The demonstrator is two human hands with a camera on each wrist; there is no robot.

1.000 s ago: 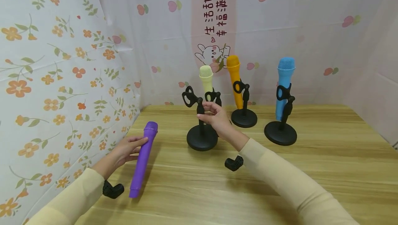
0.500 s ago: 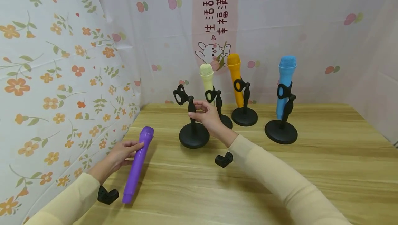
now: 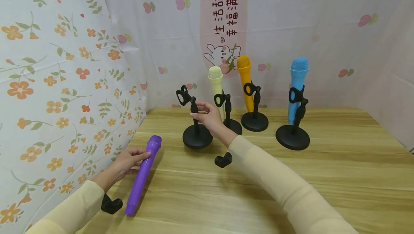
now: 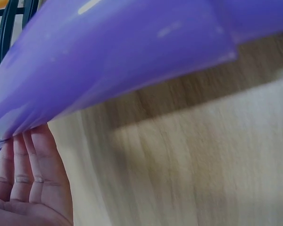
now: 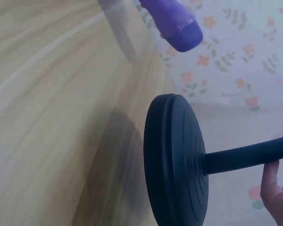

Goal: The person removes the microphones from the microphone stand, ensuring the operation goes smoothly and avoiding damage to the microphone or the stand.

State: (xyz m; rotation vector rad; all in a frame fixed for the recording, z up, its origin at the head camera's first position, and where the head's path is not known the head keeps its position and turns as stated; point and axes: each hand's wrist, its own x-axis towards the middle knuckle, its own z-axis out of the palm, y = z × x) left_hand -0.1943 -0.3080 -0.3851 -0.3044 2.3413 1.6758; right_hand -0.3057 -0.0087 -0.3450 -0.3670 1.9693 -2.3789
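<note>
My left hand [image 3: 127, 160] pinches a purple microphone [image 3: 141, 180] between thumb and fingers. The microphone slants, its head pointing away from me, and its shadow falls on the wood in the left wrist view. My right hand [image 3: 211, 119] grips the stem of a black desktop microphone stand [image 3: 196, 137], whose clip at the top has nothing in it. The right wrist view has the stand's round base [image 5: 174, 160] tipped on its side, a shadow beside it, and the purple microphone's head [image 5: 186, 38] further off.
Three more black stands hold microphones behind and to the right: pale yellow [image 3: 216, 83], orange [image 3: 244, 76] and blue [image 3: 297, 79]. The yellow one is close behind my right hand. The wooden table [image 3: 233, 198] meets printed cloth [image 3: 174, 54] at the back and left.
My right hand has carried the stand leftward, away from the pale yellow microphone's stand. The purple microphone in my left hand has shifted slightly left and toward me.
</note>
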